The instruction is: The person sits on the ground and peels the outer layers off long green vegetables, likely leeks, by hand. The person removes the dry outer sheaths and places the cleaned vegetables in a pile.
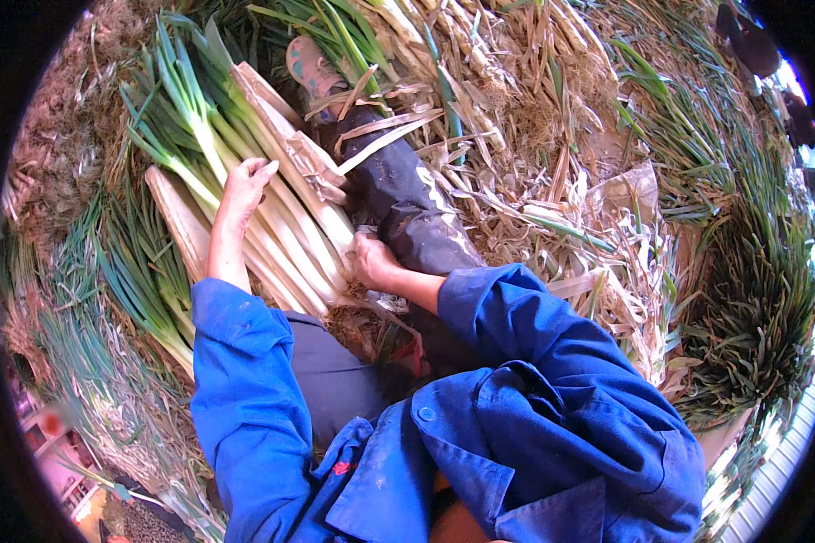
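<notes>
In front of me a bundle of long white-stemmed green onions (292,231) lies side by side, green leaves pointing away and root ends towards my lap. The bundle rests between two wooden boards, one on the left (180,220) and one on the right (278,125). My left hand (244,186) is over the upper stems, thumb and fingertips close together; whether it pinches anything is unclear. Beside the root end of the rightmost stem is my right hand (375,261), its fingers curled and partly hidden.
My right leg (407,197) stretches along the right board. Unpeeled onions with dry husks (475,75) are heaped beyond it, and stripped leaves (625,298) litter the ground at right. More green onions (146,285) lie left of the boards. A root pile (81,102) is at upper left.
</notes>
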The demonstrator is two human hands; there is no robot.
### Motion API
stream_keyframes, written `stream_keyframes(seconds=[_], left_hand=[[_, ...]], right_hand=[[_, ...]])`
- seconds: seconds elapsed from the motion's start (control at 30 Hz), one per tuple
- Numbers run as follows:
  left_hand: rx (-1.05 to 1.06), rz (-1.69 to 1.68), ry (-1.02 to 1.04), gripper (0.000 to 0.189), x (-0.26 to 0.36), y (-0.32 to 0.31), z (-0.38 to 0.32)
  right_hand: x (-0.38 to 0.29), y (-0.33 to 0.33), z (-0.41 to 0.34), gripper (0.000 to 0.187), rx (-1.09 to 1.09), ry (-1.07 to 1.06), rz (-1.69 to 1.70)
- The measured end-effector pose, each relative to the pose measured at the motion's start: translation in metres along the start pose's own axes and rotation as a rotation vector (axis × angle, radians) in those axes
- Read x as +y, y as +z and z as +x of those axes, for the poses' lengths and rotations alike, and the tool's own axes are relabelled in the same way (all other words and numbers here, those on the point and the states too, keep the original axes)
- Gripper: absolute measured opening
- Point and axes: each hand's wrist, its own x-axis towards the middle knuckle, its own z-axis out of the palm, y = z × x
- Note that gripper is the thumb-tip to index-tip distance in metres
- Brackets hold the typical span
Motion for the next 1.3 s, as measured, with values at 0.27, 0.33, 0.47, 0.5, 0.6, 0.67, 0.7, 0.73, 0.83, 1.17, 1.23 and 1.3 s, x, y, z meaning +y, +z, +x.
stream_keyframes(seconds=[0.27,0.33,0.47,0.5,0.6,0.67,0.7,0.73,0.83,1.17,1.23,1.3], left_hand=[[-0.036,0.036,-0.022,0.042,0.006,0.004,-0.002],[0.074,-0.014,0.008,0.044,0.010,0.004,-0.012],[0.036,-0.157,0.070,0.035,0.021,-0.005,-0.018],[0.078,-0.180,0.117,0.032,0.030,-0.001,-0.025],[0.192,-0.138,0.311,0.037,0.047,0.022,-0.029],[0.246,-0.013,0.365,0.047,0.053,0.033,-0.029],[0.272,0.073,0.404,0.049,0.050,0.038,-0.025],[0.286,0.167,0.436,0.051,0.051,0.043,-0.025],[0.270,0.343,0.488,0.053,0.049,0.055,-0.027],[0.254,0.343,0.471,0.046,0.043,0.054,-0.026],[0.273,0.366,0.485,0.045,0.043,0.058,-0.022],[0.313,0.411,0.492,0.046,0.041,0.059,-0.022]], right_hand=[[-0.048,-0.049,-0.038,0.038,-0.020,-0.246,-0.224],[-0.076,-0.093,-0.040,0.041,0.014,-0.420,-0.207],[-0.062,-0.196,0.052,0.040,0.489,-0.571,-0.329],[-0.057,-0.222,0.080,0.040,0.536,-0.553,-0.392],[-0.037,-0.280,0.156,0.058,0.699,-0.241,-0.683],[-0.033,-0.303,0.193,0.075,0.727,-0.106,-0.732],[-0.032,-0.309,0.208,0.080,0.732,-0.023,-0.725],[-0.033,-0.315,0.221,0.081,0.629,0.061,-0.668],[-0.038,-0.316,0.232,0.067,0.505,0.166,-0.603],[-0.006,-0.287,0.107,0.046,0.443,0.352,-0.604],[0.035,-0.271,0.066,0.049,0.527,0.224,-0.593],[0.053,-0.259,0.030,0.058,0.479,0.020,-0.593]])
